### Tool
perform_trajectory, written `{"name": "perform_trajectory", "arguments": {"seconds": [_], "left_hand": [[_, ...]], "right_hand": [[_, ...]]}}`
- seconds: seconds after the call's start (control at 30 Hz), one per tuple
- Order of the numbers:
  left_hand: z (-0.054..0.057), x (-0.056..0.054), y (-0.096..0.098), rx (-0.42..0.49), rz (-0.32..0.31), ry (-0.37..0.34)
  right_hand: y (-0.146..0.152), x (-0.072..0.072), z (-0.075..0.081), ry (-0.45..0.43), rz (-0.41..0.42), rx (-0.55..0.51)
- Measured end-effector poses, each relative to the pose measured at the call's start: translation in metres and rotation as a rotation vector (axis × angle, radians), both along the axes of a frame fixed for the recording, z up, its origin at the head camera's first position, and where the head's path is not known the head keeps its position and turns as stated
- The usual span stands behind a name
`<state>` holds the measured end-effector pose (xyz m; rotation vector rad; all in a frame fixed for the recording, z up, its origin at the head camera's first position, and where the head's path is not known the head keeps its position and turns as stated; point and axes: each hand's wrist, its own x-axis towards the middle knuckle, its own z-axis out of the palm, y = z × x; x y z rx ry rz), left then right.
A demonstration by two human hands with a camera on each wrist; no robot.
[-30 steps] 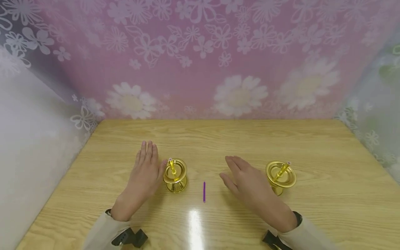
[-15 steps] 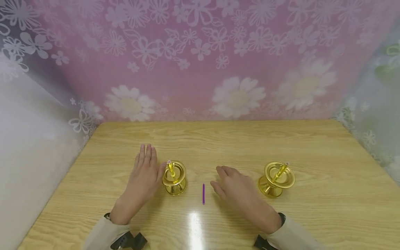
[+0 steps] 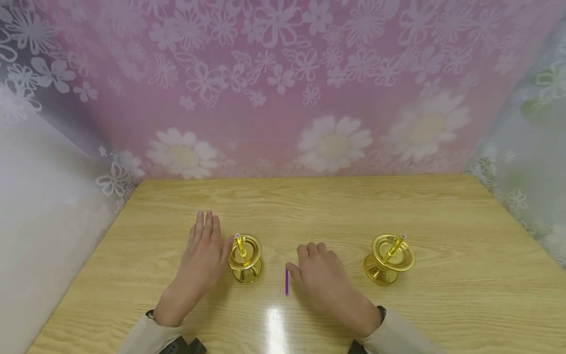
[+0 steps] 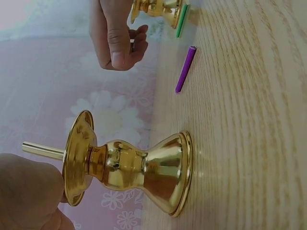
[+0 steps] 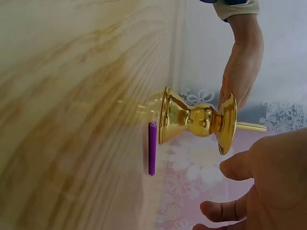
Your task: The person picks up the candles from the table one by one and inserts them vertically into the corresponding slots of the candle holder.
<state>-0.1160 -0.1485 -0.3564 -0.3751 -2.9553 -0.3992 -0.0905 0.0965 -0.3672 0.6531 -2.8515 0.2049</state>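
A slim purple stick point(image 3: 286, 285), like a thin candle, lies on the table between two gold candle holders. My right hand point(image 3: 320, 275) hovers over its far end, thumb and fingers slightly bent and apart, holding nothing; the right wrist view shows the gap between the fingers and the stick point(image 5: 152, 148). Left of the left candle holder point(image 3: 246, 260), my left hand point(image 3: 203, 260) has its fingers straight, with the thumb close by the dish rim. The right candle holder point(image 3: 384, 260) stands beyond my right hand. Each holder has an upright tube rising from its dish.
A slim green stick point(image 4: 182, 21) lies by the far holder's base in the left wrist view; the head view does not show it. The wooden table point(image 3: 300, 211) meets a pink floral wall point(image 3: 265, 123) at the back and pale walls at the sides.
My right hand has moved left and down from near the right candle holder to the purple stick, its fingers bending more. The left hand stays beside the left holder. The view has tilted slightly.
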Motion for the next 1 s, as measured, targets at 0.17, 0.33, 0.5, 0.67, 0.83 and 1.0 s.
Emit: {"name": "perform_trajectory", "arguments": {"seconds": [0.17,0.33,0.5,0.67,0.83,1.0], "left_hand": [[-0.002,0.003,-0.001,0.007,0.000,-0.006],[-0.002,0.002,-0.003,0.012,0.004,-0.020],[-0.002,0.001,-0.003,0.006,0.005,-0.018],[-0.003,0.001,-0.003,0.010,0.006,-0.019],[-0.004,0.001,-0.001,0.017,0.004,-0.035],[-0.002,0.001,0.000,0.025,-0.001,-0.037]], "right_hand": [[-0.008,0.000,-0.007,-0.112,-0.031,0.058],[-0.014,-0.002,-0.013,-0.132,-0.007,0.106],[-0.019,-0.002,-0.017,-0.150,0.027,0.100],[-0.023,-0.002,-0.019,-0.172,0.028,0.134],[-0.026,-0.002,-0.019,-0.192,0.001,0.222],[-0.028,-0.003,-0.020,-0.166,-0.014,0.272]]}}
